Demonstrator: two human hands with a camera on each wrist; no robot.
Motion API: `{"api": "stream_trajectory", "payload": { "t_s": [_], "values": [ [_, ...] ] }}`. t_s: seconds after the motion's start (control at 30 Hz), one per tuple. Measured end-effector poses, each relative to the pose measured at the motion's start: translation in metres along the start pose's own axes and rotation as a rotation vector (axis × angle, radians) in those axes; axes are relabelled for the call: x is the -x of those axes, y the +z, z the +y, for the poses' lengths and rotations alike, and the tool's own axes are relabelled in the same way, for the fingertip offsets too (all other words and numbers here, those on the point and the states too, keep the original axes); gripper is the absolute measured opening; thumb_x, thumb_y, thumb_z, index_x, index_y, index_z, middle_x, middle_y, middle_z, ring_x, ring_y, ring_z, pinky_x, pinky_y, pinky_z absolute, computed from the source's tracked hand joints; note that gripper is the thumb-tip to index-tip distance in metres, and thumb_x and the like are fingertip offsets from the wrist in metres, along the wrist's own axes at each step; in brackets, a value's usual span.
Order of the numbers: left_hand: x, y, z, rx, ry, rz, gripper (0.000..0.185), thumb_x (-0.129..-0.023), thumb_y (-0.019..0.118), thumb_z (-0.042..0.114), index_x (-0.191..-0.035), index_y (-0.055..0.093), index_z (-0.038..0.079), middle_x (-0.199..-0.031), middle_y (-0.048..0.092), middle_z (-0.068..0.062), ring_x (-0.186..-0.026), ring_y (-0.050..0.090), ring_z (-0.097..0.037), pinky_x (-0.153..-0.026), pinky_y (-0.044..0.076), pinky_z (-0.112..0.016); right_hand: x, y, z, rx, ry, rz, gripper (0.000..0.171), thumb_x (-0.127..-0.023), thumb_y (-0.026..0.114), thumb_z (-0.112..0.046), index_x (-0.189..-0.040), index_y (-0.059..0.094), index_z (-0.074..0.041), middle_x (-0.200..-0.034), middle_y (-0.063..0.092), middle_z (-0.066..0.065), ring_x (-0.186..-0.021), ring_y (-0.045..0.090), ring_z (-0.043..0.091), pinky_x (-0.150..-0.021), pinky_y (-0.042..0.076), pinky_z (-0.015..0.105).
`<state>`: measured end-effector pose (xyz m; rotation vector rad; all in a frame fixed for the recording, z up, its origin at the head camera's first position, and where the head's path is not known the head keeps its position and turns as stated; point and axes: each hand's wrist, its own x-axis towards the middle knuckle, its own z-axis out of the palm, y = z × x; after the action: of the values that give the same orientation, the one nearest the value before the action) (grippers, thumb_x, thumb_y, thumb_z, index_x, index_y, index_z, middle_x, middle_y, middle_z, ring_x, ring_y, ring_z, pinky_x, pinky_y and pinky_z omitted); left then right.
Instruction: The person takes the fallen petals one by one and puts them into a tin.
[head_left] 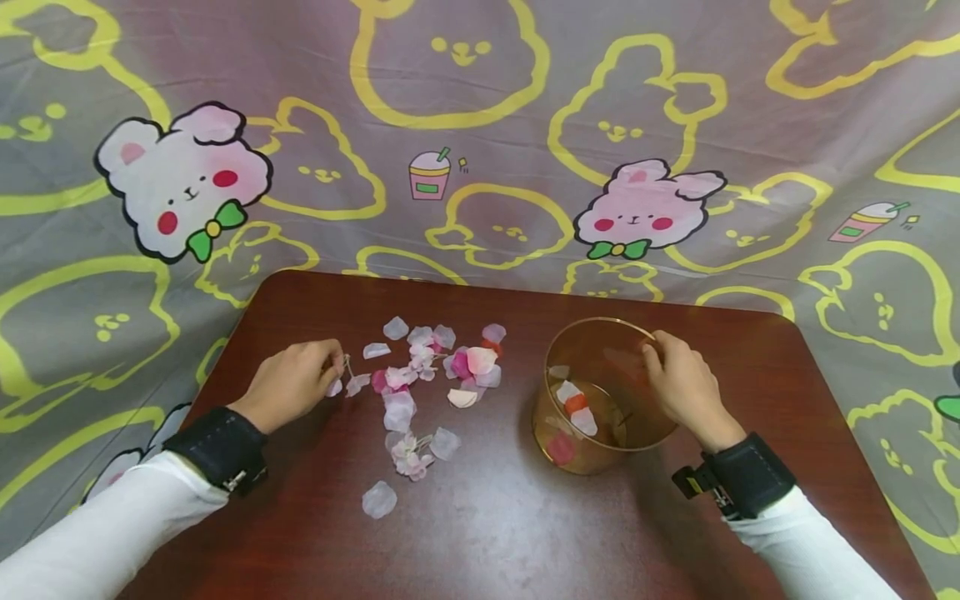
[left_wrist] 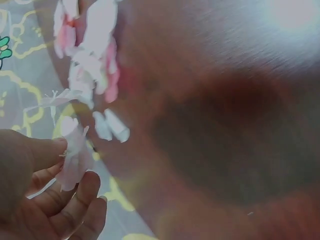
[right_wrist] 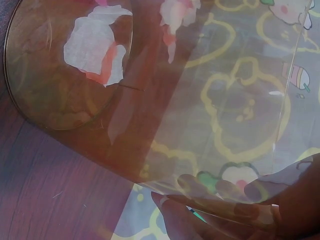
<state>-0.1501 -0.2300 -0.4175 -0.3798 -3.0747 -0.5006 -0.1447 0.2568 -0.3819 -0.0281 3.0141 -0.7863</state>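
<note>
Table (head_left: pixel 300 542): wood-look top, smooth, semi-gloss, w/ a bright glare patch; fine streaky grain in R wrist view. Bucket (head_left: pixel 600 358): see-through, smooth, glossy; plastic or glass, can't tell which; rim has a metallic-looking sheen. Petals (head_left: pixel 398 410): thin, matt, partly translucent, fabric- or paper-like, some creased. Backdrop (head_left: pixel 480 158): printed cloth, mostly matt, softly wrinkled. 2 sleeves (head_left: pixel 150 508): matt cloth, lightly creased. 2 wrist straps (head_left: pixel 213 450): dull, fabric-like, w/ small shiny metal-look bits (head_left: pixel 236 481).
</note>
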Motion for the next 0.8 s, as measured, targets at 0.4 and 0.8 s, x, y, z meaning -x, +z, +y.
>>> {"api": "stream_trajectory", "payload": {
  "t_s": [0.4, 0.8],
  "values": [
    [-0.019, -0.026, 0.027, -0.010, 0.040, 0.064, 0.005, -0.096, 0.066, 0.012, -0.094, 0.065, 0.008, -0.071, 0.058, -0.003, -0.059, 0.047, -0.016, -0.050, 0.034, -0.029, 0.001, 0.000, -0.001, -0.013, 0.007, -0.007, 0.026, -0.108, 0.042, -0.023, -0.108, 0.061, -0.005, -0.074, 0.056, 0.008, -0.057, 0.048, 0.020, -0.050, 0.032, 0.033],
    [-0.038, -0.036, 0.060, -0.064, 0.176, 0.102, 0.008, -0.098, 0.064, 0.016, -0.098, 0.061, 0.009, -0.072, 0.059, -0.002, -0.065, 0.053, -0.017, -0.057, 0.044, -0.034, 0.000, -0.001, -0.001, -0.011, 0.006, -0.008, 0.028, -0.108, 0.043, -0.023, -0.114, 0.061, -0.003, -0.079, 0.062, 0.010, -0.057, 0.050, 0.020, -0.050, 0.033, 0.033]
  ]
}}
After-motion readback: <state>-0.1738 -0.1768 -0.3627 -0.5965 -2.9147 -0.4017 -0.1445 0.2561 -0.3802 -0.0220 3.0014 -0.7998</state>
